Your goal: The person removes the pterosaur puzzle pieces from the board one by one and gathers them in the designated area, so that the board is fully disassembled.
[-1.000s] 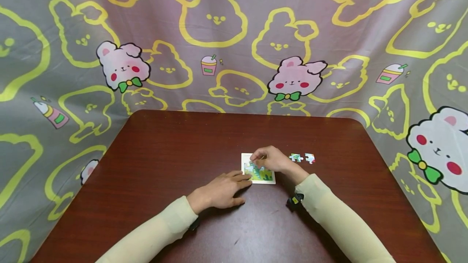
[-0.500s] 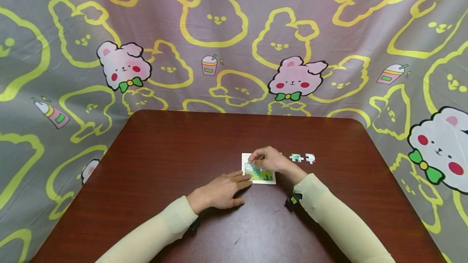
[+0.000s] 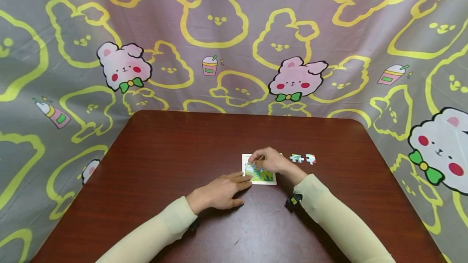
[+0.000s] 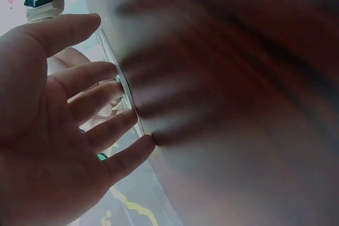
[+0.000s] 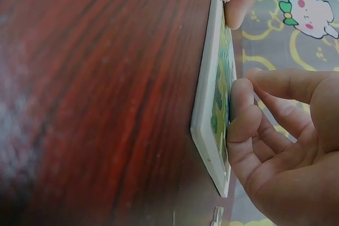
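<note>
The square, white-rimmed puzzle board (image 3: pixel 266 182) lay flat on the dark red-brown surface (image 3: pixel 183 145), probably light, stiff and best held by its rim. The left hand (image 3: pixel 224 192) rested straight fingers on its left edge; the right hand (image 3: pixel 269 160) curled over it, any pinch hidden.

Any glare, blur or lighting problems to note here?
Head: mostly clear, with pale sheen low on the table; left wrist: the left hand is shaded, the upper-left corner bright, dark streaks blur across the table; right wrist: whitish glare at the left edge, framed puzzle fairly crisp.
</note>
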`<act>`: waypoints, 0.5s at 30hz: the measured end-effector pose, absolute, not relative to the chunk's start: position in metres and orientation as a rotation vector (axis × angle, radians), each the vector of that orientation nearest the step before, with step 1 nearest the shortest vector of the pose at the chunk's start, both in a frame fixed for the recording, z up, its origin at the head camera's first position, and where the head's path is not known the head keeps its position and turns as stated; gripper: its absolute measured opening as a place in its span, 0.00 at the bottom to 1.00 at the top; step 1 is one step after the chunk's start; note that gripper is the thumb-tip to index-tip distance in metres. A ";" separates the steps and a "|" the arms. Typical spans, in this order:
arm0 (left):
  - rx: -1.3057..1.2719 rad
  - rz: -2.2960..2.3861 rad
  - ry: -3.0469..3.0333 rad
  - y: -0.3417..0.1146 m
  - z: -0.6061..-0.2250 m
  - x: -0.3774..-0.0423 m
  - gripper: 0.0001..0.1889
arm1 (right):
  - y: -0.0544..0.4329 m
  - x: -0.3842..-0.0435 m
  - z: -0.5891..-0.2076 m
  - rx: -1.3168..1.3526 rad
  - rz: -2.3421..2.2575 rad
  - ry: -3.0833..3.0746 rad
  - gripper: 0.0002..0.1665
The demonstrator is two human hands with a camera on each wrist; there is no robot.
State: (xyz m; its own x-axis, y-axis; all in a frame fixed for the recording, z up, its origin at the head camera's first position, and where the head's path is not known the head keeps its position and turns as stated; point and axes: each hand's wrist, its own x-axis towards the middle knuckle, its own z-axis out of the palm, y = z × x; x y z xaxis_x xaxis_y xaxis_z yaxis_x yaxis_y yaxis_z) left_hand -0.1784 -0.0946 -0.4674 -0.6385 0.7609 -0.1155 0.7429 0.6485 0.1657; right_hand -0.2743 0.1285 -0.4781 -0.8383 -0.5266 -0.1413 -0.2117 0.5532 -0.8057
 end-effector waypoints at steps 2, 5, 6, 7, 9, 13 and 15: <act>1.246 0.147 2.689 -0.095 -0.467 -0.179 0.31 | 0.129 -0.274 -0.478 -0.614 -1.182 2.418 0.10; 1.256 0.143 2.690 -0.094 -0.467 -0.179 0.31 | 0.129 -0.275 -0.478 -0.637 -1.185 2.409 0.10; 1.258 0.143 2.690 -0.094 -0.467 -0.179 0.31 | 0.129 -0.275 -0.478 -0.641 -1.189 2.405 0.11; 1.260 0.143 2.690 -0.094 -0.467 -0.179 0.31 | 0.129 -0.275 -0.478 -0.645 -1.192 2.402 0.11; 1.261 0.146 2.690 -0.094 -0.467 -0.179 0.31 | 0.129 -0.275 -0.479 -0.649 -1.197 2.397 0.11; 1.259 0.151 2.691 -0.094 -0.467 -0.179 0.31 | 0.129 -0.275 -0.480 -0.638 -1.204 2.393 0.11; 1.258 0.153 2.694 -0.094 -0.468 -0.179 0.31 | 0.129 -0.275 -0.480 -0.624 -1.192 2.402 0.12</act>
